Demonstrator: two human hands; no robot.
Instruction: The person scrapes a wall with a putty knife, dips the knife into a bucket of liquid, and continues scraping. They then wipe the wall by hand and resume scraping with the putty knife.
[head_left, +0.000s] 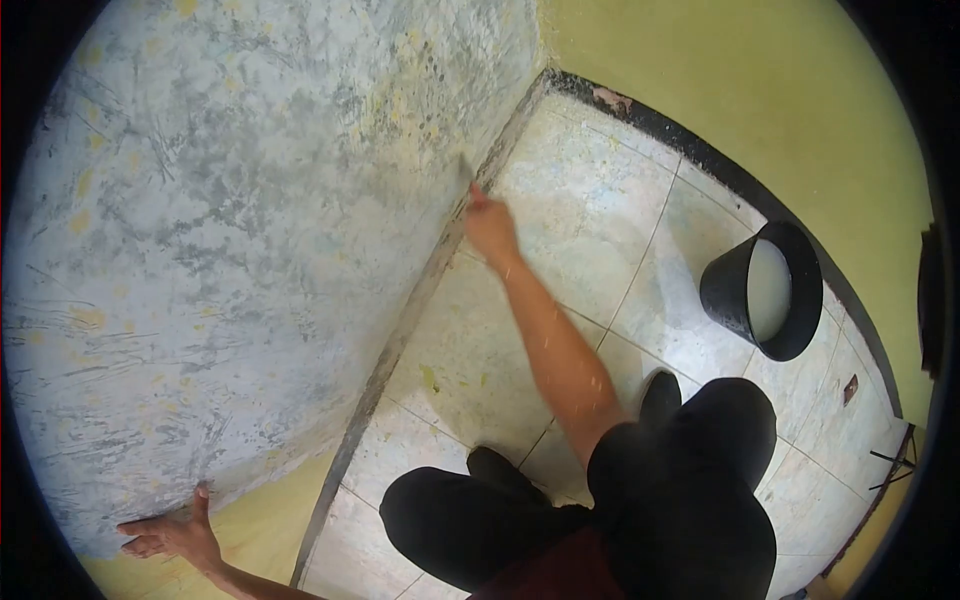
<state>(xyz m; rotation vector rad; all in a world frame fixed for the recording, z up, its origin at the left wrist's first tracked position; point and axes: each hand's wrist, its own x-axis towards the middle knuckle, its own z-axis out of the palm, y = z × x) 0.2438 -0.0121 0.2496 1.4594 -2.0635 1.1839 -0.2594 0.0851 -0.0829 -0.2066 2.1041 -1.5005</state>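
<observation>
My right hand (491, 228) is closed around what looks like a scraper (466, 167), its thin dark blade against the lower part of the wall near the corner. Most of its handle is hidden in my fist. The wall (250, 220) is patchy white and grey, with yellow spots and scratches. Low on the left, my left hand (180, 536) is open, fingers spread, resting against the wall where the patchy coat meets yellow-green paint. Nothing is in it.
A black bucket (728, 285) with cloudy whitish liquid stands on the tiled floor (570, 200) to my right. A dark baseboard (700, 135) runs under the yellow-green wall (740, 80). My bent knees are below. A thin black object (893, 462) shows at the right edge.
</observation>
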